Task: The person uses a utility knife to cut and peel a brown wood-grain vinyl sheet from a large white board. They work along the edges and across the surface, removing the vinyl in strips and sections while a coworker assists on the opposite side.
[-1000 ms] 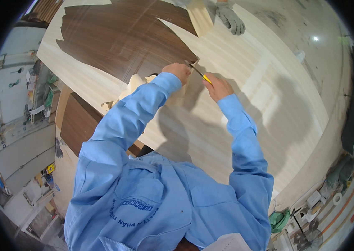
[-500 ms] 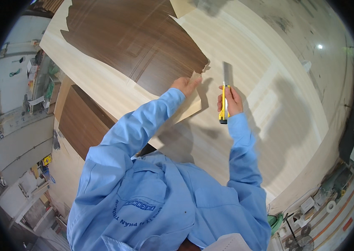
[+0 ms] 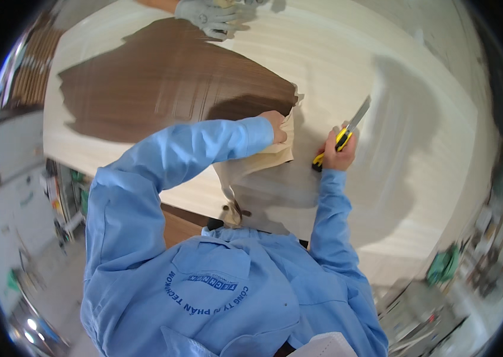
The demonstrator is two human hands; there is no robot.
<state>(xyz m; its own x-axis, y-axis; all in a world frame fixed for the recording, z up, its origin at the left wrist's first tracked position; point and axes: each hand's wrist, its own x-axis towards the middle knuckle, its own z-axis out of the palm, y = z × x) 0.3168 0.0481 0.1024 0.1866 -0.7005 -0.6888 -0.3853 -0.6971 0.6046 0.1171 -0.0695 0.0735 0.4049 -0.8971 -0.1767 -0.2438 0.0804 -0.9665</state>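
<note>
A yellow-and-black utility knife (image 3: 342, 138) is gripped in the right hand (image 3: 336, 156), which is closed round the handle; the blade is extended and points up and to the right, away from the body. The left hand (image 3: 277, 126) is pressed on a loose flap of pale film (image 3: 263, 159), fingers curled over its upper edge, so that hand is grasping or pinning the flap; which of the two cannot be told. The flap lies just left of the knife hand and hangs down toward the body. The dark brown wood surface (image 3: 168, 89), already bared, stretches from the left hand away to the left, its long axis running left to right. The edge of the remaining pale film (image 3: 394, 160) lies between the two hands, nearer the left one. All of it is borne by a large panel (image 3: 85, 160). At the far edge, a gloved hand (image 3: 210, 16) of another person is laid on the panel, well apart from both bare hands.
</note>
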